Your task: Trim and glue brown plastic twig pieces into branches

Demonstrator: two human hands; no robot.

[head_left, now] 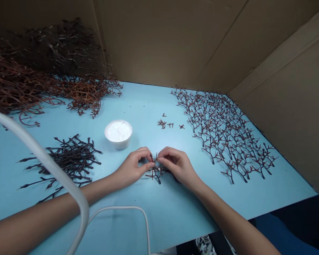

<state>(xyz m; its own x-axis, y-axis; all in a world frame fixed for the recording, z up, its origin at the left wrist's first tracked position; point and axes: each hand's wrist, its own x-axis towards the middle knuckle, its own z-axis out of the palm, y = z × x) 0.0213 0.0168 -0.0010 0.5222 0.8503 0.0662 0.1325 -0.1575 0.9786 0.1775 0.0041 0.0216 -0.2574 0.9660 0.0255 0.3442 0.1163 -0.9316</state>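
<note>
My left hand [133,166] and my right hand [179,164] meet over the middle of the table, both with thumb and forefinger pinched together. Between their fingertips is a small brown twig piece [156,158], partly hidden by the fingers. Just beneath the hands lies a forked dark twig [157,174] with reddish-brown tips; how it joins the pinched piece cannot be made out. Beyond my left hand stands a white cup [119,134] filled with a white paste-like substance. Several tiny brown twig pieces [162,124] lie scattered past my fingertips.
Forked twigs [223,127] spread in rows cover the right side. Dark twig stems [71,159] are heaped at left, with a large reddish-brown heap [16,81] behind. A white bent tube [50,166] crosses the near left. Cardboard walls [162,42] enclose the back and right.
</note>
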